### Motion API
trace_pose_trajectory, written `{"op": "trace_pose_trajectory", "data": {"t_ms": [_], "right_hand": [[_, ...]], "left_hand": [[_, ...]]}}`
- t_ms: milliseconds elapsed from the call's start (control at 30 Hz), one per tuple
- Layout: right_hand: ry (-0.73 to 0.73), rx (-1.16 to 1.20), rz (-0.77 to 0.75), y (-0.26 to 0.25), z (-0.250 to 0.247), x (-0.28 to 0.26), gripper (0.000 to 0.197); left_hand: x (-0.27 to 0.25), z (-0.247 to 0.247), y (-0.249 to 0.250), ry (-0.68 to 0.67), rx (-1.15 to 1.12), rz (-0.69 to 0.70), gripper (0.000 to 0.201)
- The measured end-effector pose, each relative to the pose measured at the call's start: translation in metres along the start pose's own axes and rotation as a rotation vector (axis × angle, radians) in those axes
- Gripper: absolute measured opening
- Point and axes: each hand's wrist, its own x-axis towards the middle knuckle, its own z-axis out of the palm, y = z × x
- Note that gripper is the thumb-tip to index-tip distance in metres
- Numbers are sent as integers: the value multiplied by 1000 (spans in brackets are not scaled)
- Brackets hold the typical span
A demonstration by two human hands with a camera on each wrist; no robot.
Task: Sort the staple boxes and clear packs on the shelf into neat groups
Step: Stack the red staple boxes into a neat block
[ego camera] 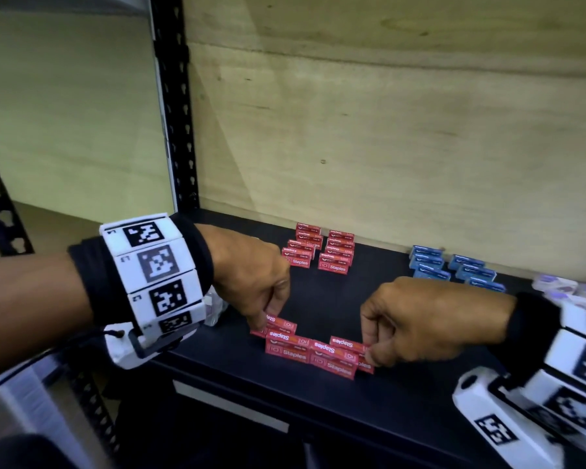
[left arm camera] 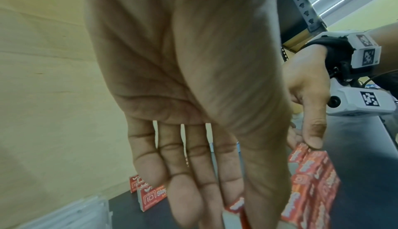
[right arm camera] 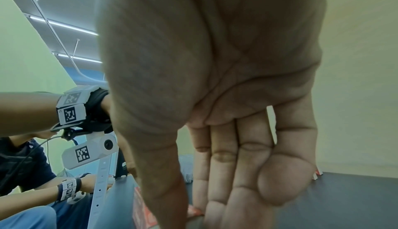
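A loose row of red staple boxes (ego camera: 305,350) lies near the front of the black shelf (ego camera: 403,394). My left hand (ego camera: 266,321) pinches the box at the row's left end (ego camera: 281,324); the left wrist view shows thumb and fingers (left arm camera: 232,212) round a red box (left arm camera: 237,204). My right hand (ego camera: 369,353) pinches the box at the right end (ego camera: 347,343), also seen under its thumb (left arm camera: 299,152). Two neat stacks of red boxes (ego camera: 318,248) stand at the back. Blue boxes (ego camera: 454,265) sit in rows at the back right. Clear packs (ego camera: 555,287) lie far right.
More clear packs (ego camera: 214,309) lie behind my left wrist, near the black shelf post (ego camera: 176,130). A plywood back wall (ego camera: 386,130) closes the shelf. Bare shelf shows between the front row and the back stacks. Another person (right arm camera: 21,164) works beyond the shelf's left end.
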Motion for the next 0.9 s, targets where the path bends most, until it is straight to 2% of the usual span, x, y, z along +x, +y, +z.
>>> {"op": "trace_pose_trajectory", "data": {"t_ms": [233,300,400,467,733,900], "right_hand": [[-26,15,-1,0,4,-3,17],[-49,36,0,2,3,-4,21],[-73,29,10,1,2,-4,40],[-75,1,9,-3,3,-3,50],[21,-16,-44,-22,21,16,44],[51,-1,-57,-26,22,22,42]], "left_hand": [[-5,9,-1,4,-20,8,16],[-9,7,-1,0,-33,1,27],[-14,5,4,-41,-65,-29,53],[-14,7,9,-48,-68,-30,59],[-3,20,30,7,42,-82,49],[0,17,33,34,-5,-71,42]]}}
